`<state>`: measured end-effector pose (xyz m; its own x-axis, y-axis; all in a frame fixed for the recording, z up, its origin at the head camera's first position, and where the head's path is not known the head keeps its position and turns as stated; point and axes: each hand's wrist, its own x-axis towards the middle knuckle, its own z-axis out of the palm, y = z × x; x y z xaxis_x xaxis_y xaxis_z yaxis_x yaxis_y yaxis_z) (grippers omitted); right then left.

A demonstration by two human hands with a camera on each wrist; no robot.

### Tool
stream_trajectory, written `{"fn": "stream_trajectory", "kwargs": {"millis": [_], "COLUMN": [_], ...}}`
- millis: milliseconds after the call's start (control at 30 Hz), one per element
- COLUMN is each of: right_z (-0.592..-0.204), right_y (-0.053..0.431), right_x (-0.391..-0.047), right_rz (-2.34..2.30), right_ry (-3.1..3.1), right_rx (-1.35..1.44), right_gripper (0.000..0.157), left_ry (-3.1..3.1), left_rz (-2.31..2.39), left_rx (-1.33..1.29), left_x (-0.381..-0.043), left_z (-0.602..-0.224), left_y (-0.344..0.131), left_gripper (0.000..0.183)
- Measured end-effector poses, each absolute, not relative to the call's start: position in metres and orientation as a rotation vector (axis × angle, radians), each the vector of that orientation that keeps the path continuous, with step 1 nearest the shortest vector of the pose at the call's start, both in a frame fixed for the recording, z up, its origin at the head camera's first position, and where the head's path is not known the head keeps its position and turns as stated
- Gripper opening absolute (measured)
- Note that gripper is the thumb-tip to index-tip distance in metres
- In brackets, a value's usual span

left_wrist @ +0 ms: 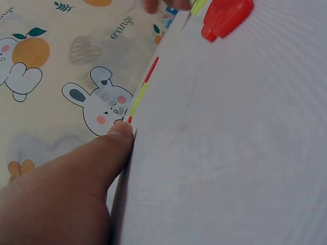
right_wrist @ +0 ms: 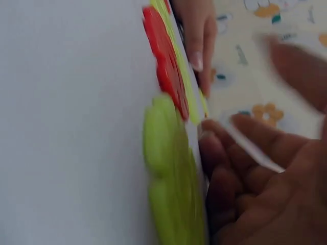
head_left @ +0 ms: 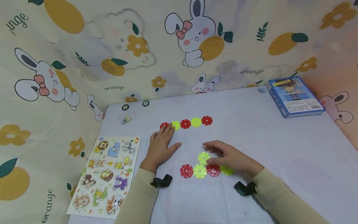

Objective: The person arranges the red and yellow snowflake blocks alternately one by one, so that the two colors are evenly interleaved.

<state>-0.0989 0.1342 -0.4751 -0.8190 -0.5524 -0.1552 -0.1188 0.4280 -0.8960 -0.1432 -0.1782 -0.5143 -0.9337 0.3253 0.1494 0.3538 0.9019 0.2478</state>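
Flat flower-shaped plastic discs lie on the white table. In the head view they form a back row of alternating red [head_left: 185,123] and yellow-green discs [head_left: 196,122], and a nearer group. My left hand [head_left: 161,148] rests on the table with extended fingers, fingertips over the back row's left end. My right hand [head_left: 234,156] is above the nearer group, thumb and fingers apart. Its thumb overlaps the edge of an upper yellow-green disc [head_left: 204,157]; contact is unclear. Below are a red disc [head_left: 186,171], a yellow-green disc [head_left: 199,171] and others partly under the hand.
An animal picture board [head_left: 103,177] lies at the left. Two small dark round pieces [head_left: 125,107] and a small figure piece [head_left: 126,119] are at the back left. A blue box [head_left: 295,96] is at the back right. Printed cloth [head_left: 156,37] hangs behind the table.
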Motion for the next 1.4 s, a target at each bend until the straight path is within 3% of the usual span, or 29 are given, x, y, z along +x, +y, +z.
{"fn": "stream_trajectory", "kwargs": {"millis": [300,567,733,967,1133,1400], "right_z": [-0.477,-0.470,-0.471,-0.476,-0.478,-0.477], "right_y": [0.114,0.126,0.153,0.188,0.196,0.184], "right_x": [-0.094,-0.106,-0.128,-0.161,-0.171,-0.165], "right_rz": [-1.040,-1.318,-1.438,-1.542,-1.581,-1.102], "right_ry": [2.547,2.412,2.447,2.468,2.427,2.742], "right_rx": [-0.577,-0.350,-0.176,0.126,0.191,-0.184], "right_gripper": [0.048,0.022,0.018,0.028,0.046,0.065], "left_ry": [-2.969,-2.966,-2.946,-2.946,-2.953,-2.957], "left_rz": [-0.394,-0.409,-0.409,-0.412,-0.408,-0.398], "left_rx": [-0.518,-0.529,-0.553,-0.554,-0.548,-0.541], "left_x": [-0.144,-0.143,-0.143,-0.143,-0.143,-0.144], "left_z": [-0.516,-0.516,-0.516,-0.514,-0.514,-0.515], "left_y": [-0.178,-0.178,-0.179,-0.179,-0.179,-0.179], "left_gripper": [0.083,0.081,0.080,0.079,0.080,0.080]}}
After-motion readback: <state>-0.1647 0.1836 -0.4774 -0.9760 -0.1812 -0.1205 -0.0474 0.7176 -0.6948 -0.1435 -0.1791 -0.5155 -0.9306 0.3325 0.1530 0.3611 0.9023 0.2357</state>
